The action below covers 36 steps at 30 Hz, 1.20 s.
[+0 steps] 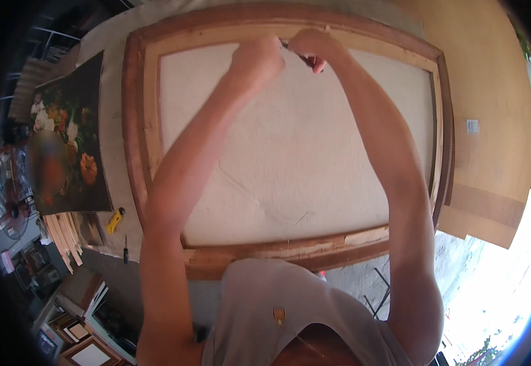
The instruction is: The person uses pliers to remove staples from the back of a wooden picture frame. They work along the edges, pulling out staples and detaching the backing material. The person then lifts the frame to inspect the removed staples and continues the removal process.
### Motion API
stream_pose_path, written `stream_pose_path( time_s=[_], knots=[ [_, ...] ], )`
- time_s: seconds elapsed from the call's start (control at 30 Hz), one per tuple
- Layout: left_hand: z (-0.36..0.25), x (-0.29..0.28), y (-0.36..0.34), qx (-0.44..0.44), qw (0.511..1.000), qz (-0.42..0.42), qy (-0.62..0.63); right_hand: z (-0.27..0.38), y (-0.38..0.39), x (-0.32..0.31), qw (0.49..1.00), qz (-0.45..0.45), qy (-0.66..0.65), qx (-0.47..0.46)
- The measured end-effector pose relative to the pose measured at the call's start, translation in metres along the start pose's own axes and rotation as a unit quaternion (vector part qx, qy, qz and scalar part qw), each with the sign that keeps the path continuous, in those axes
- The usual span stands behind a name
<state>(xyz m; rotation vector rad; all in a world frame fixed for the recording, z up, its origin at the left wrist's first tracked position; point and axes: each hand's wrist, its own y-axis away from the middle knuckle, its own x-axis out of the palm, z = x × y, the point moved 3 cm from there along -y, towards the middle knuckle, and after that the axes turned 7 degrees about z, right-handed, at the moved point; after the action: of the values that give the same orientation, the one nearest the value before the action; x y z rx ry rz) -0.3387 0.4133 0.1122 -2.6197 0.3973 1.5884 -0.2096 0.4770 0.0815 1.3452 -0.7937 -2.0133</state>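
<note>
Tool (pixel 306 60) in the right hand (pixel 315 43), over the far side of a wooden frame (pixel 135 110).
The right fingers are closed around this dark tool, which slants from under them toward the left hand (pixel 258 58); the left fingers are curled just beside its tip, and I cannot tell whether they grasp something. A pale sheet (pixel 302 146) fills the frame.

The frame (pixel 133 122) looks like brown wood, worn and matt, its inner strips (pixel 152 91) paler bare wood. The canvas (pixel 314 152) is matt, creased cloth; the cutter (pixel 115 221), yellow plastic; the board (pixel 491 122), smooth wood; the shirt (pixel 247 293), matt cloth.
</note>
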Motion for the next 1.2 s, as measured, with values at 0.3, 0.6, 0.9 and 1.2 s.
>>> stream_pose_path(
  time_s=[0.3, 0.6, 0.9, 1.2],
  knots=[
    [0.052, -0.028, 0.133, -0.221, 0.806, 0.152, 0.528, -0.063, 0.007, 0.040, 0.998, -0.023, -0.046, -0.022],
    [0.050, 0.005, 0.207, -0.261, 0.659, 0.036, 0.705, -0.091, 0.028, 0.065, 0.960, -0.083, -0.267, -0.004],
    [-0.024, 0.047, 0.233, -0.265, 0.608, 0.040, 0.748, -0.063, 0.018, 0.056, 0.961, -0.093, -0.259, -0.003],
    [-0.065, 0.081, 0.226, -0.226, 0.717, 0.080, 0.655, -0.040, 0.009, 0.046, 0.977, -0.212, -0.015, 0.023]
  ],
)
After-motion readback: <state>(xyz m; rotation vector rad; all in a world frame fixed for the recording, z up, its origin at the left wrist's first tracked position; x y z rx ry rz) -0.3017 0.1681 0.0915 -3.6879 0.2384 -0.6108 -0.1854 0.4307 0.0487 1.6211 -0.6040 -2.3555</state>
